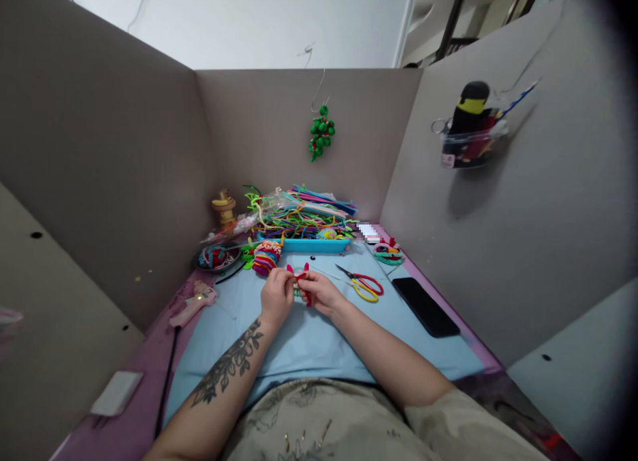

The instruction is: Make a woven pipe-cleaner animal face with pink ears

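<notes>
Both hands meet over the middle of the blue cloth (239,328). My left hand (278,296) is closed, its thumb and forefinger pinching a small red fuzzy piece (300,276). From the other side, my right hand (321,292) grips the same piece with closed fingers. Below and between the fingers, red and green bits of the craft item show; the rest of it is hidden by the hands. To the right lie scissors with red and yellow handles (369,288). A striped multicoloured piece (266,257) rests just beyond my left hand.
Behind the hands, a blue tray (314,246) is heaped with coloured pipe cleaners. A black phone (426,307) lies at right, a pink glue gun (195,304) and dark bowl (218,266) at left. Grey panels surround the table; a pouch (471,145) hangs on the right one.
</notes>
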A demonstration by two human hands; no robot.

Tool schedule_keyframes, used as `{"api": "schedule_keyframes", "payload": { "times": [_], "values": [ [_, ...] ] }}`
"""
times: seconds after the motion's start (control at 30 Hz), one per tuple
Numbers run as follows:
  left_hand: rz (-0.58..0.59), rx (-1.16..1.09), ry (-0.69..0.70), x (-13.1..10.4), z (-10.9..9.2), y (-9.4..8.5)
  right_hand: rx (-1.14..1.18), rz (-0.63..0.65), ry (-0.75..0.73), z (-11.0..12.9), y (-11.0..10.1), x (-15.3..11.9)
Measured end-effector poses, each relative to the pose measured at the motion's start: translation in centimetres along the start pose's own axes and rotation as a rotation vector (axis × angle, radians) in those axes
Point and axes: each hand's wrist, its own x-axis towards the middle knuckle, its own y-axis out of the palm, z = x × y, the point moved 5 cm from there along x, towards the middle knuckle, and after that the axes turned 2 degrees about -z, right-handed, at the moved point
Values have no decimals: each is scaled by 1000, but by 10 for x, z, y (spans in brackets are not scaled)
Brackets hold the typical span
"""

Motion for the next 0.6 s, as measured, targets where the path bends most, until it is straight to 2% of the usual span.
{"api": "schedule_keyframes", "payload": {
  "times": [0.13,0.23,0.33,0.43,0.5,0.6],
  "values": [
    [35,-176,-140,3,10,5,-138,-29,-137,4,-5,4],
    [115,-344,-289,4,21,13,-236,-26,-221,8,-9,6],
    [227,-605,-524,0,31,23,-303,-4,-277,12,-10,7],
    [409,-887,-752,-8,31,33,-390,7,-323,17,-11,6],
    [517,-1019,-857,-12,28,36,-418,30,-334,19,-10,4],
    [606,-1107,-966,-14,26,36,-401,105,-315,20,-6,1]
  ]
}}
